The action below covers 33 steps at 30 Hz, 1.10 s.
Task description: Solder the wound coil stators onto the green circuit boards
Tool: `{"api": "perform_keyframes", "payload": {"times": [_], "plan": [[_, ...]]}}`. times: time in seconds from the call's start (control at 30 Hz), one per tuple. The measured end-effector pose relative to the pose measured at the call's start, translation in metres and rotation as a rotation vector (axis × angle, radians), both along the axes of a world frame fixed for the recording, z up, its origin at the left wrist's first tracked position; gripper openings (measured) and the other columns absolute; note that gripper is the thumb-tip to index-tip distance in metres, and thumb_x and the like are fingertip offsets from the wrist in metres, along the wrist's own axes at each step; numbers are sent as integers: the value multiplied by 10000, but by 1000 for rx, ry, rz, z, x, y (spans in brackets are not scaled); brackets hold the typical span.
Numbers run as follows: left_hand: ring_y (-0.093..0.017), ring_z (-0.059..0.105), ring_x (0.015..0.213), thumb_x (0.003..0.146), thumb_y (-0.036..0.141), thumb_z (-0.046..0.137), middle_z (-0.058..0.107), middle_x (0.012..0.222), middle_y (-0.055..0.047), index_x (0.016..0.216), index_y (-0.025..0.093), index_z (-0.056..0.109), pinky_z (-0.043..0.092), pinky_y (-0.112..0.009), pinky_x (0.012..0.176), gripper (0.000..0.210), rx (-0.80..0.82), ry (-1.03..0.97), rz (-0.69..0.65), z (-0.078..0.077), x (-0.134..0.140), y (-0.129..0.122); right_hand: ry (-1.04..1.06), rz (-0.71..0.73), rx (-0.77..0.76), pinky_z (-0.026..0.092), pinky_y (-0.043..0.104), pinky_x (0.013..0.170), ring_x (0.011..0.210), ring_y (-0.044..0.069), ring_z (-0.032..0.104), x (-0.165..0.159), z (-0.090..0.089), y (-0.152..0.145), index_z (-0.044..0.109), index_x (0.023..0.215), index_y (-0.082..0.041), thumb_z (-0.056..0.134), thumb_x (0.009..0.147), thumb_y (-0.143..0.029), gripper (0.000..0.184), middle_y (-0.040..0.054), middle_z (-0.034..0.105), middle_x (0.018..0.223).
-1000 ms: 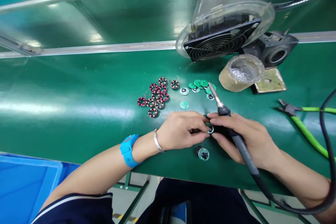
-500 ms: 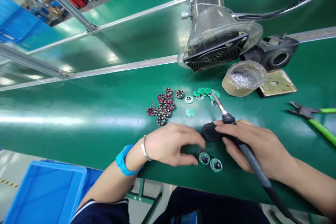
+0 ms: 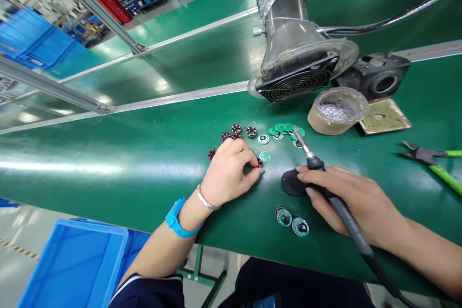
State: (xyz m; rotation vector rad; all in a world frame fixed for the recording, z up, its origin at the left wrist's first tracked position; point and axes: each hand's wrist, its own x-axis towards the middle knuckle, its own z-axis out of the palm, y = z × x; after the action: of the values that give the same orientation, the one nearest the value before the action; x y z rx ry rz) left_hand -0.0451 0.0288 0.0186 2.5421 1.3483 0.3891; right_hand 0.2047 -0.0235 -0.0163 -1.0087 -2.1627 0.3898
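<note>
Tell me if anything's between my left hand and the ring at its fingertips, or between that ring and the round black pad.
Nothing visible. Your left hand pinches the ring, and no object stands between it and the black pad; the green disc lies just off that line.

Centre: ring-shaped wire coils [image 3: 251,135], copper and black alternating, some red. Right of these: thin round circuit boards [image 3: 288,127], bright green. Lower centre: round board-topped pieces [image 3: 300,226], green speckled silver, black middles. Right: pen-shaped soldering iron [image 3: 342,212], black-grey handle, silver tip; metal cutters [image 3: 426,155], lime-green handles. Lower left: floor tape [image 3: 19,249], yellow-black stripes.
</note>
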Motion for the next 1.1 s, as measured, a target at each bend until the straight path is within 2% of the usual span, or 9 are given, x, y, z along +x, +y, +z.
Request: {"api": "perform_keyframes", "payload": {"times": [0.13, 0.27, 0.4, 0.5, 0.6, 0.73, 0.9, 1.1], "plan": [[-253, 523, 957, 706, 338, 738, 602, 1049, -95, 1010, 145, 571, 442, -410, 851, 397, -60, 48, -45, 4, 1, -2, 9, 0, -9, 561, 351, 649, 738, 191, 668, -1, 0, 0, 530, 1181, -238, 555, 840, -127, 359, 67, 692, 1063], [-259, 546, 989, 809, 259, 623, 635, 1100, -88, 1155, 163, 529, 429, -429, 876, 371, -93, 74, -105, 0, 0, -1, 10, -8, 0, 564, 351, 679, 770, 190, 671, -1, 0, 0, 536, 1169, -227, 551, 844, -124, 341, 71, 689, 1074], [-255, 521, 1047, 750, 109, 576, 583, 1209, -95, 1233, 168, 508, 417, -413, 909, 492, -113, 65, -175, 2, -4, 0, 14, -20, 6, 552, 334, 682, 765, 180, 659, 0, -1, -1, 545, 1155, -212, 561, 834, -111, 337, 68, 687, 1069], [-226, 528, 978, 803, 79, 521, 603, 1113, -78, 1189, 187, 567, 416, -384, 870, 404, -139, 103, -220, 5, -8, 3, 8, -23, -9, 535, 320, 650, 734, 173, 645, 1, -1, -1, 534, 1155, -228, 535, 846, -114, 329, 58, 690, 1009], [-218, 544, 903, 865, 241, 580, 633, 1003, -72, 1094, 185, 623, 403, -377, 820, 240, -132, 111, -220, 6, -6, 3, 0, -36, 10, 510, 297, 602, 665, 152, 617, 0, -1, -1, 530, 1138, -236, 519, 850, -122, 310, 31, 680, 898], [-199, 574, 846, 846, 430, 636, 674, 907, -53, 1009, 186, 648, 386, -366, 789, 293, -34, -68, -179, -1, 14, -5, 3, -58, 6, 527, 293, 628, 720, 164, 653, -2, -3, -1, 529, 1117, -234, 488, 832, -99, 318, 32, 687, 927], [-182, 573, 796, 863, 428, 611, 657, 846, -44, 995, 170, 646, 404, -339, 746, 292, 10, -150, -230, -21, 45, -17, 25, -86, -8, 549, 289, 653, 775, 174, 680, -2, -4, -1, 512, 1128, -231, 465, 798, -59, 375, 39, 693, 992], [-170, 576, 774, 829, 456, 663, 642, 820, -38, 960, 151, 641, 437, -325, 753, 332, -17, -223, -224, -28, 47, -17, 8, -64, -14, 547, 282, 674, 773, 166, 678, -2, -2, -2, 512, 1115, -223, 466, 788, -49, 373, 45, 689, 1007]]}}
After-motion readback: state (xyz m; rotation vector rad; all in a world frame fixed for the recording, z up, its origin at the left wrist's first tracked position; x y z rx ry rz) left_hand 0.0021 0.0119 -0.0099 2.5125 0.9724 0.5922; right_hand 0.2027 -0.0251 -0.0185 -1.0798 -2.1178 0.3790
